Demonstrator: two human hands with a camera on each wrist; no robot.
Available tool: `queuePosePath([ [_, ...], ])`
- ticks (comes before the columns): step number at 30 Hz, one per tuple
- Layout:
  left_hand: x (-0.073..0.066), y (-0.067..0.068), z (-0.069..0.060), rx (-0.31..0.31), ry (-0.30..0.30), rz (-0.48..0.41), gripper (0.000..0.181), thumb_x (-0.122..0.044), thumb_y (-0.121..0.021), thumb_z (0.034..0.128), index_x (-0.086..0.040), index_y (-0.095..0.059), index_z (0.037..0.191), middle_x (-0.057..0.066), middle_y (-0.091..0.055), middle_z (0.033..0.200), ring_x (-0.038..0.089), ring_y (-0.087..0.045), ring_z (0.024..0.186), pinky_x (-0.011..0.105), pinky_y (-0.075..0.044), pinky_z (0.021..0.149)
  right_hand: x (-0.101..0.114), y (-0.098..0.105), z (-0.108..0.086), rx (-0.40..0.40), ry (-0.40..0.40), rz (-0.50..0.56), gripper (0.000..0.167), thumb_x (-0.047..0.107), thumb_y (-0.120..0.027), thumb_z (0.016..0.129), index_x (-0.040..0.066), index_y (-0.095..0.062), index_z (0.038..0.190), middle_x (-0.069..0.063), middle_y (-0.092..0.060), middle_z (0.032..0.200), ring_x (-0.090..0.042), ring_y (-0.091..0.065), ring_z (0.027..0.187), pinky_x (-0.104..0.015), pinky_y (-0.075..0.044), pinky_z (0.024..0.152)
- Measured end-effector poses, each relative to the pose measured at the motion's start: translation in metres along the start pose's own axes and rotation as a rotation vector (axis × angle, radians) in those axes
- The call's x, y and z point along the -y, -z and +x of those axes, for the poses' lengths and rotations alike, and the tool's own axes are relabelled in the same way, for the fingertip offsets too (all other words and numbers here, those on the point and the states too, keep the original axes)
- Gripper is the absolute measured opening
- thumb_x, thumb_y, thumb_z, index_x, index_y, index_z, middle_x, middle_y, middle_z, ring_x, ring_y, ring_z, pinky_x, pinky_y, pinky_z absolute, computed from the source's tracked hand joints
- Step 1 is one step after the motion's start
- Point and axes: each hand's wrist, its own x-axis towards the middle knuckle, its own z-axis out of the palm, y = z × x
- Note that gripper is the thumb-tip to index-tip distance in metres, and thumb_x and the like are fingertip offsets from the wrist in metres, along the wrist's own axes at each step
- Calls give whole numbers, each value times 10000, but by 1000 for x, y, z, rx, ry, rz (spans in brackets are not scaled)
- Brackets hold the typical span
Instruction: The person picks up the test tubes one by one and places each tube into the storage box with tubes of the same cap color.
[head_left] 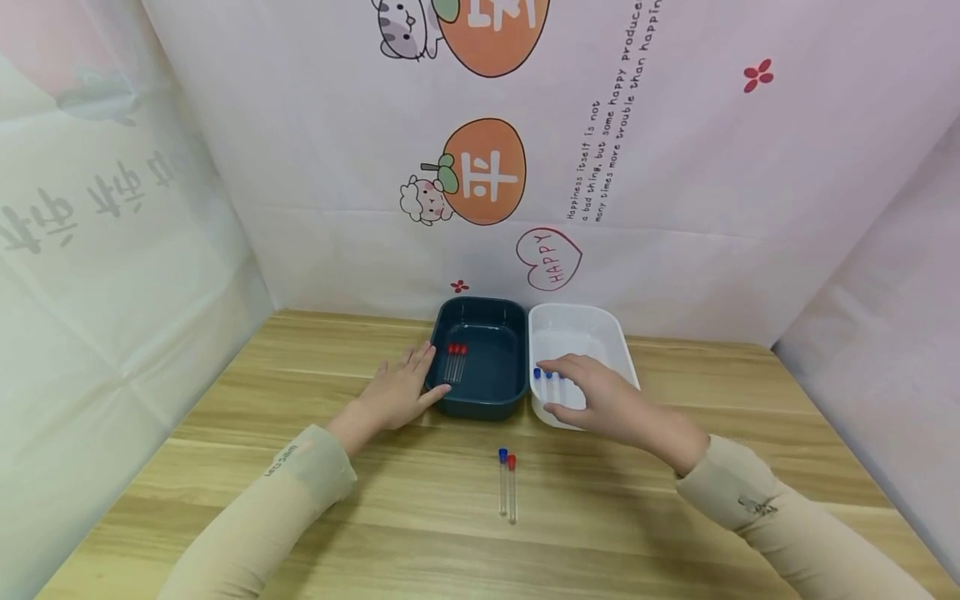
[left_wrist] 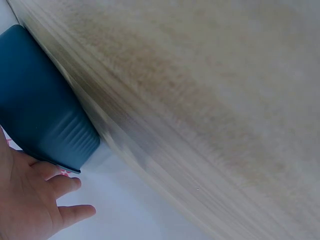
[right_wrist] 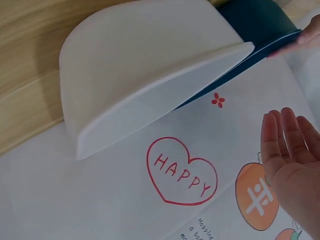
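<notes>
My left hand [head_left: 396, 390] lies at the left side of a dark teal tray [head_left: 491, 390], its fingers fairly straight along the rim. Inside that tray are 3 clear test tubes with red caps [head_left: 457, 360], side by side. Over the near part of the white tray [head_left: 588, 329] is my right hand [head_left: 611, 402], thumb apart from the fingers and nothing seen between them. Test tubes with blue caps [head_left: 537, 375] lie in the white tray, partly hidden by this hand. Nearer on the table, a blue-capped test tube [head_left: 503, 487] lies beside a red-capped test tube [head_left: 512, 493].
Both trays stand side by side on the wood-grain table [head_left: 420, 517], close to a printed white cloth backdrop [head_left: 675, 208]. More pale cloth [head_left: 112, 275] hangs at the left, and also on the right.
</notes>
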Motion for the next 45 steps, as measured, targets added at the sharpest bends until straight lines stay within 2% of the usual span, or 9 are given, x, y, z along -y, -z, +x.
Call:
queuePosePath([
  [5, -1, 0, -1, 7, -3, 1, 842, -587, -376, 1072, -6, -145, 1635, 155, -111, 1701, 394, -162, 1538, 691, -164, 1165, 7, -5, -9, 6, 27, 32, 533, 169, -786, 916, -20, -600, 1379, -146, -655, 1257, -300, -628, 1137, -489, -521, 979],
  [11, 0, -1, -2, 5, -6, 7, 841, -585, -375, 1073, -8, -137, 1636, 157, -113, 1700, 393, -164, 1538, 685, -169, 1167, 19, -14, -17, 29, 80, 46, 518, 185, -791, 915, -4, -616, 1365, -132, -640, 1317, -315, -599, 1214, -499, -499, 1014],
  [16, 1, -2, -2, 8, -8, 3, 841, -584, -371, 1074, -9, -128, 1637, 160, -103, 1701, 393, -157, 1539, 690, -169, 1165, 28, -27, -25, 78, 112, 34, 553, 246, -800, 901, 24, -614, 1373, -104, -636, 1321, -282, -598, 1213, -479, -505, 1011],
  [21, 1, -2, -3, 1, -10, -6, 835, -575, -381, 1076, -6, -133, 1636, 163, -111, 1700, 396, -161, 1538, 689, -167, 1165, 32, -40, -31, 96, 133, 24, 578, 264, -818, 876, 8, -619, 1354, -112, -640, 1308, -285, -603, 1212, -472, -505, 1009],
  [28, -1, 1, -4, -6, -5, -20, 837, -572, -395, 1073, -7, -140, 1635, 164, -123, 1698, 394, -161, 1538, 689, -159, 1167, 33, -54, -33, 214, 46, 6, 654, 345, -794, 897, -17, -581, 1399, -134, -591, 1380, -312, -565, 1268, -490, -471, 1051],
  [34, -1, 1, -2, -10, -6, -19, 837, -573, -391, 1074, -3, -142, 1635, 165, -126, 1698, 401, -162, 1537, 691, -157, 1166, 30, -61, -30, 255, 6, -10, 721, 382, -819, 865, -11, -571, 1416, -143, -577, 1396, -322, -555, 1277, -495, -464, 1058],
  [40, -1, 2, -2, -9, -6, -21, 839, -577, -391, 1072, -5, -144, 1635, 164, -124, 1698, 398, -158, 1538, 692, -151, 1167, 30, -66, -28, 300, -39, 3, 813, 437, -849, 828, -35, -557, 1423, -166, -553, 1403, -352, -514, 1317, -551, -340, 1152],
  [45, -1, 1, -2, -2, -5, -19, 837, -573, -390, 1074, -7, -136, 1636, 160, -113, 1700, 392, -151, 1540, 690, -147, 1169, 31, -70, -28, 323, -59, -13, 890, 527, -845, 803, -25, -551, 1436, -147, -545, 1399, -319, -513, 1298, -501, -420, 1102],
])
